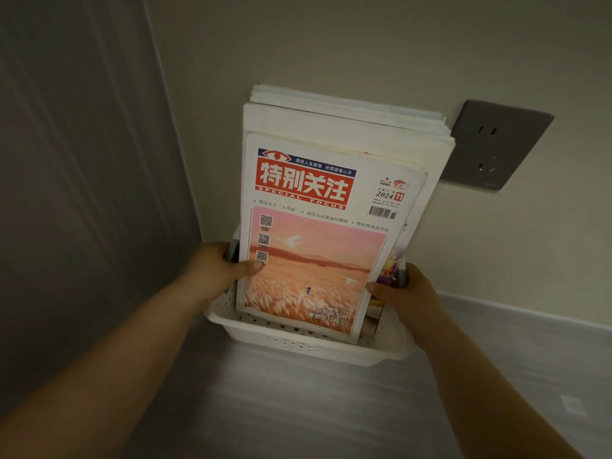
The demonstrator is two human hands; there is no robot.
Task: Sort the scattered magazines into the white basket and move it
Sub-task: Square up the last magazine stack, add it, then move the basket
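Magazines (331, 200) stand upright in white basket (298, 342), stack leaning twd wall by grey socket (496, 144). Left hand (215, 270) & right hand (404, 293) grip basket sides, fingers clamped on rims, thumbs pressing front cover. Basket in floor corner.

White basket (299, 342): perforated plastic, shallow, rim lip visible along near edge; sits close to wall corner, whether resting on floor cannot tell. Stack of magazines (334, 180) stands upright inside, leaning back toward wall, tops well above rim. Front magazine (308, 260): white cover, red title block reading "SPECIAL FOCUS", "2024 11", barcode, pink-orange field picture, three QR codes down left side. Behind it, thicker white-edged issues; purple-yellow cover peeks out at right.
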